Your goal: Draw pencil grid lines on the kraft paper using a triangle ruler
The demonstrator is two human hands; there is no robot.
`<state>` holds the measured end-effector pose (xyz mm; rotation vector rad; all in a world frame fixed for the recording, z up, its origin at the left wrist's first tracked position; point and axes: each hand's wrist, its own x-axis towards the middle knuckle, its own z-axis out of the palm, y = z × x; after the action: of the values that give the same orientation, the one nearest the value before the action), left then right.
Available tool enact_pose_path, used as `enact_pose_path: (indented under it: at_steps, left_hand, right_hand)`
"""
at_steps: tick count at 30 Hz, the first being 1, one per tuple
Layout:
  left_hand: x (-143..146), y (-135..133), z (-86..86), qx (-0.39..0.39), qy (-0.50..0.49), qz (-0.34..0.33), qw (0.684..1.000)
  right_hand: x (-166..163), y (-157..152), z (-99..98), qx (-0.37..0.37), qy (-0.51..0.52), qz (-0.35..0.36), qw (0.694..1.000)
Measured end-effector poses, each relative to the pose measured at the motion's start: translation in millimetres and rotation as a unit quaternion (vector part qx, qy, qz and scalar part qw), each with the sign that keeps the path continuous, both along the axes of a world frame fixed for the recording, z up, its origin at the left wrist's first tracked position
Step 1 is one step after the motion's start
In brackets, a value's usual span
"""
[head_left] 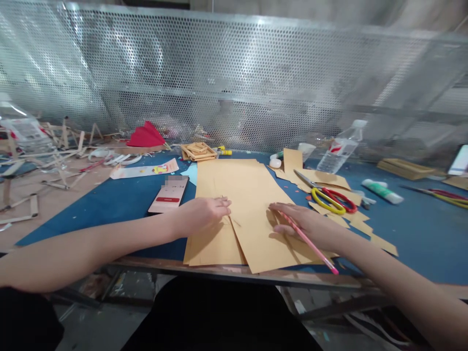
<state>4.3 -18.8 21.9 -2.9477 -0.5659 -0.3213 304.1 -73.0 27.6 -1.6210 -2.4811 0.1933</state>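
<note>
Brown kraft paper sheets (243, 183) lie overlapping on the blue mat before me; the top one sits at an angle. My left hand (210, 213) rests on them, fingers slightly bent with the tips near the top sheet's left edge; its thumb is mostly hidden. A pink pencil (310, 243) is held in my right hand (305, 225), its pink end pointing down toward the table's front edge. The fingers of that hand also touch the paper's right side. Scissors with yellow and red handles (329, 201) lie beyond it on paper scraps (361, 225).
Left of the paper lies a phone (168, 195). A water bottle (341, 148), a glue stick (383, 190) and stacked brown pieces (405, 168) stand or lie at right. Wooden stick frames (199, 151) sit at the back, before a perforated metal screen (234, 78).
</note>
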Motion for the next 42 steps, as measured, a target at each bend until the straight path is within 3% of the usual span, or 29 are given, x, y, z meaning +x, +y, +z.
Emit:
enact_pose_path:
  at_steps: [4, 7, 15, 23, 32, 42]
  left_hand:
    - [1.1, 7.2, -9.7, -0.031, -0.010, 0.036, 0.999]
    - [0.1, 9.2, -14.5, -0.045, -0.007, 0.050, 0.998]
    - [-0.9, 2.0, -14.9, -0.049, -0.015, 0.082, 0.995]
    - [4.1, 12.1, -15.7, -0.035, -0.041, 0.132, 0.990]
    - [11.1, 17.4, -24.1, -0.039, -0.019, 0.068, 0.997]
    - [17.5, 10.2, -11.8, -0.073, -0.045, 0.097, 0.992]
  right_hand:
    - [-19.8, 18.7, 19.6, 0.029, 0.081, -0.017, 0.996]
    - [-45.8, 43.6, 22.5, -0.022, 0.268, -0.037, 0.962]
    - [-94.8, 98.1, -20.7, -0.046, 0.433, -0.063, 0.898]
    - [-91.0, 100.7, -30.9, -0.088, 0.490, -0.084, 0.863]
    - [-85.9, 112.2, -27.1, -0.166, 0.498, -0.098, 0.846]
    - [-84.8, 109.1, -29.6, -0.222, 0.520, -0.067, 0.822]
